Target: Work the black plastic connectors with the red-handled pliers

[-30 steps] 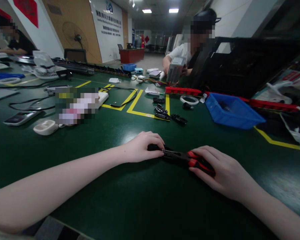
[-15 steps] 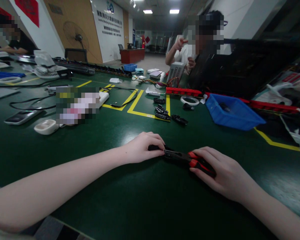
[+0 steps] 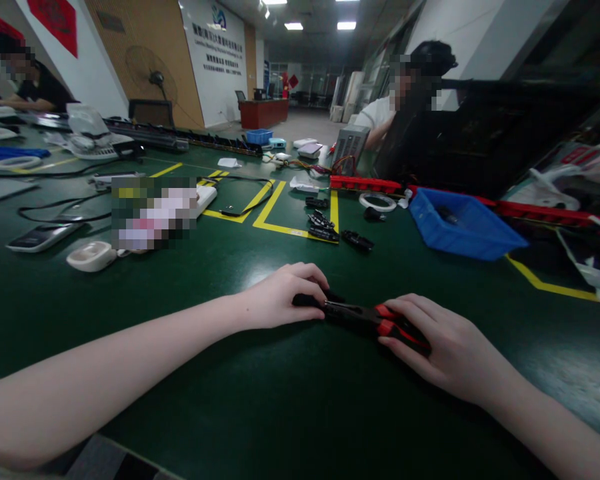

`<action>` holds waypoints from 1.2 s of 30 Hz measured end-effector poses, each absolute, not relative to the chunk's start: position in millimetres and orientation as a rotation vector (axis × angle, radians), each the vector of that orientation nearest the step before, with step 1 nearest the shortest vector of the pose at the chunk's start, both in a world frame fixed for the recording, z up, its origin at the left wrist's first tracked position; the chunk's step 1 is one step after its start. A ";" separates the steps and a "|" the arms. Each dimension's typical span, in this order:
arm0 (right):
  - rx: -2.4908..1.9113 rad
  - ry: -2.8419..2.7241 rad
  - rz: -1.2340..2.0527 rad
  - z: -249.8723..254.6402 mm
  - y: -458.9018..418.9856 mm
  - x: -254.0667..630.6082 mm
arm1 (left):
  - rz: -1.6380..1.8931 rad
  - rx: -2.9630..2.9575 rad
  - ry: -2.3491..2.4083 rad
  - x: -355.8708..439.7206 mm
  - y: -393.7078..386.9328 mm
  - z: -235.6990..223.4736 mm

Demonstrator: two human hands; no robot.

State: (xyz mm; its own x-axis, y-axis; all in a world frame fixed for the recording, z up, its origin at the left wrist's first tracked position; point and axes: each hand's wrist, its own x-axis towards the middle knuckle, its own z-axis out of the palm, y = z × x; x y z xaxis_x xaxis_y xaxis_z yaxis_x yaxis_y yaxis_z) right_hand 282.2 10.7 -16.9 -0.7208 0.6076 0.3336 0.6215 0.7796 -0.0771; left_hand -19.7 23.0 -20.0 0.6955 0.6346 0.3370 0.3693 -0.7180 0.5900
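Note:
Red-and-black pliers [image 3: 387,323] lie in my right hand [image 3: 437,343], which is closed round their handles. Their dark jaws point left, toward my left hand [image 3: 285,297]. Between my left thumb and fingers is a small black part [image 3: 307,301], partly covered by the fingers; its exact kind cannot be made out. The plier tips meet this part right beside my left fingertips. Both hands are low over the green table [image 3: 260,400]. Farther back lie several similar-looking black parts [image 3: 323,227], one of them a loose black piece [image 3: 357,240] on the right.
A blue tray [image 3: 465,230] stands at the right, with a white cable coil [image 3: 377,202] to its left. On the left are a cream case [image 3: 91,257], a phone-like device [image 3: 45,237] and black cables. Another person [image 3: 380,120] sits across the table behind a dark panel.
My hands and the pliers have hardly moved; my left thumb has shifted slightly lower on the black part. Across the table, the other person's raised hands have gone down.

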 end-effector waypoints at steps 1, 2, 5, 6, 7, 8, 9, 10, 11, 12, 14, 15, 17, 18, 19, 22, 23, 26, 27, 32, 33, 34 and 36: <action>-0.940 -2.632 -0.058 -16.9 10.7 282.3 | 0.742 2.425 0.777 -19.6 22.8 -20.1; -0.939 -2.632 -0.059 -16.8 10.8 282.4 | 0.749 2.430 0.779 -19.6 22.7 -20.1; -0.938 -2.641 -0.064 -16.5 10.9 283.1 | 0.749 2.427 0.769 -20.0 23.1 -20.5; -0.939 -2.644 -0.067 -16.5 10.9 283.4 | 0.745 2.420 0.767 -20.3 23.3 -20.7; -0.938 -2.645 -0.072 -16.4 10.8 283.7 | 0.742 2.411 0.764 -20.5 23.5 -20.9; -0.937 -2.644 -0.079 -16.3 10.7 283.9 | 0.738 2.399 0.761 -20.7 23.8 -21.1; -0.933 -2.641 -0.085 -16.1 10.6 283.9 | 0.735 2.385 0.756 -20.9 24.0 -21.2; -0.930 -2.637 -0.092 -15.8 10.4 283.7 | 0.733 2.372 0.750 -21.0 24.2 -21.3; -0.927 -2.634 -0.098 -15.3 10.3 283.4 | 0.732 2.359 0.747 -21.1 24.4 -21.4; -0.925 -2.634 -0.102 -14.8 10.2 282.9 | 0.731 2.351 0.746 -21.1 24.6 -21.3; -0.921 -2.639 -0.110 -13.6 10.2 281.9 | 0.726 2.344 0.750 -21.0 24.9 -21.2; -0.919 -2.643 -0.116 -13.0 10.3 281.6 | 0.722 2.342 0.753 -21.0 25.0 -21.1; -0.914 -2.644 -0.129 -12.0 10.8 281.5 | 0.715 2.336 0.759 -21.0 25.2 -21.0; -0.911 -2.639 -0.135 -11.6 11.1 281.7 | 0.715 2.332 0.760 -21.0 25.3 -21.1; -0.910 -2.637 -0.137 -11.2 11.4 281.9 | 0.718 2.328 0.761 -21.1 25.3 -21.2; -0.902 -2.633 -0.141 -10.4 11.9 282.5 | 0.724 2.341 0.761 -21.5 25.3 -21.7; -0.899 -2.634 -0.143 -10.2 11.9 282.5 | 0.720 2.354 0.762 -21.6 25.2 -21.8; -0.898 -2.637 -0.143 -10.3 11.7 281.9 | 0.705 2.390 0.777 -21.8 24.8 -21.6; -0.901 -2.640 -0.140 -10.6 11.6 281.6 | 0.704 2.392 0.781 -21.8 24.7 -21.4; -0.903 -2.646 -0.138 -12.5 11.4 280.6 | 0.714 2.361 0.793 -21.5 25.0 -20.8; -0.907 -2.642 -0.132 -12.7 11.3 280.4 | 0.715 2.355 0.797 -21.5 25.1 -20.8; -0.914 -2.637 -0.125 -12.8 11.1 280.4 | 0.713 2.352 0.798 -21.4 25.2 -20.7; -0.929 -2.636 -0.108 -12.4 10.8 280.3 | 0.705 2.348 0.797 -21.4 25.3 -20.6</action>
